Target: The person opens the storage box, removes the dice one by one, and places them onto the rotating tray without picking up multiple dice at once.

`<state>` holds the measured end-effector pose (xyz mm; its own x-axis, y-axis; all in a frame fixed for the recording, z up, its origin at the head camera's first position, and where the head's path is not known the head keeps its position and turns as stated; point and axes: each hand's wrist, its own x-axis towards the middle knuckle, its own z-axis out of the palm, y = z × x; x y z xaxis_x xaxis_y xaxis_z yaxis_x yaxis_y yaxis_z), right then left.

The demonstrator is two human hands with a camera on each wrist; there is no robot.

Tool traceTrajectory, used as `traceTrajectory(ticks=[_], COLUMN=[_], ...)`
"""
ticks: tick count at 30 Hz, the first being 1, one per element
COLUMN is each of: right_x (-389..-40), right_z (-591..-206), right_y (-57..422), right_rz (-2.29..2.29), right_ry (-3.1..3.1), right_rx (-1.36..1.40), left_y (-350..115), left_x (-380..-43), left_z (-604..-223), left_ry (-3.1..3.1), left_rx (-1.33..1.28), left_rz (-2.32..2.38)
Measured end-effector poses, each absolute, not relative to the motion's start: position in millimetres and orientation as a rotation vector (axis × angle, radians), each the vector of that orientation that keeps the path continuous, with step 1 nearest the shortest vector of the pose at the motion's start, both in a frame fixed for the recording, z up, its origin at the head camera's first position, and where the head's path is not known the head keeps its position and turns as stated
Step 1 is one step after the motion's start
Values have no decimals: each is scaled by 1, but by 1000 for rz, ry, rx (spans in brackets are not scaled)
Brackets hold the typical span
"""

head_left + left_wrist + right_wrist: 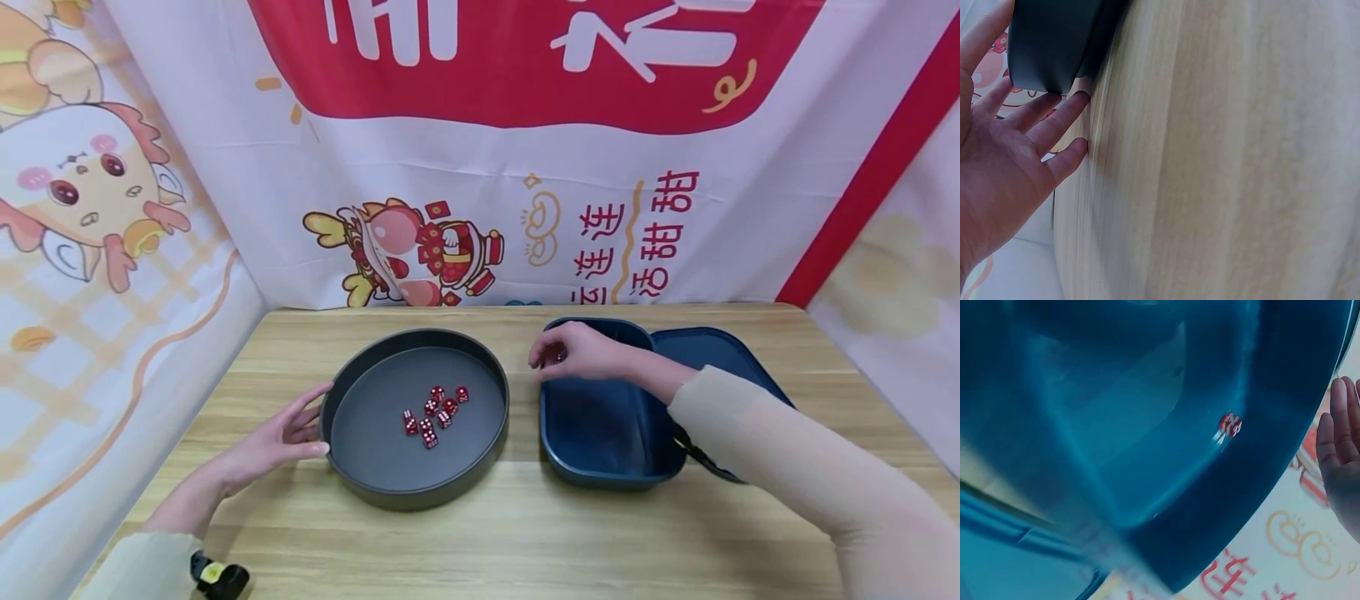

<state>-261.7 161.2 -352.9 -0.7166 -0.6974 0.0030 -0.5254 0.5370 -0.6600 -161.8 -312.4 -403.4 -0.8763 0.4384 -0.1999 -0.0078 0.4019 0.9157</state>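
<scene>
My left hand (288, 433) rests with its fingers spread and fairly straight against the left side of a round dark grey pan (375, 492). In the left wrist view the fingertips meet the wall of the pan (1047, 47). Several red dice (429, 408) with white pips lie on the pan floor. My right hand (581, 350), fingers loosely bent, hovers over the far left rim of a dark blue box (592, 479). One red die (1230, 425) lies inside that box near its wall in the right wrist view. Beyond the rim, the fingers of the right hand (1347, 444) show nothing held.
A dark blue lid (720, 358) lies on the wooden table (480, 542) to the right of the box, partly behind my right forearm. Printed cloth (465, 158) hangs along the table's far edge and on both sides. Each wrist carries a strapped camera.
</scene>
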Motion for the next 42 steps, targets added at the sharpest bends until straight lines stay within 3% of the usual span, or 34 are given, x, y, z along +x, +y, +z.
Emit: traceTrajectory(ticks=[15, 42], right_x=[-277, -284], right_z=[-368, -406], right_y=[205, 200], right_rz=[-894, -854], right_ry=[2563, 2482], right_rx=[-822, -843], left_y=[-314, -314], left_x=[-162, -163], left_z=[-403, -402], left_ry=[2254, 2266], left_rx=[377, 360], left_rz=[1475, 1463])
